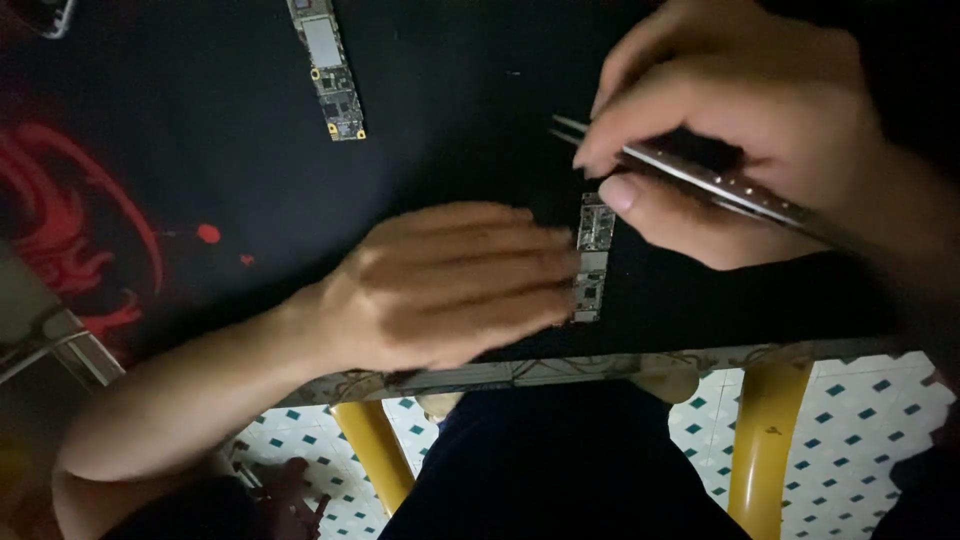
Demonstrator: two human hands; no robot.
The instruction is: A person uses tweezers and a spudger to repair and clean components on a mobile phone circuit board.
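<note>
left hand (pixel 455 285) lies flat, fingers stretched, tips touching a small circuit board (pixel 592 262) on the dark desk (pixel 450 130) — right hand (pixel 745 130) pinches metal tweezers (pixel 700 178) just above it — a second board (pixel 328 68) lies well apart.

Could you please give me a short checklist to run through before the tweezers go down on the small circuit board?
1. Small grey-green circuit board lies flat on the black mat: ok.
2. Left hand steadies it, fingers at its left edge: ok, though blurred.
3. Right hand grips the thin silver metal tweezers: ok.
4. Tweezer tips clear of the board: ok, they sit above and left of its top end.
5. Tips open or pinched on a part: cannot tell.
6. Second, longer circuit board out of the way at the top of the mat: ok.
</note>
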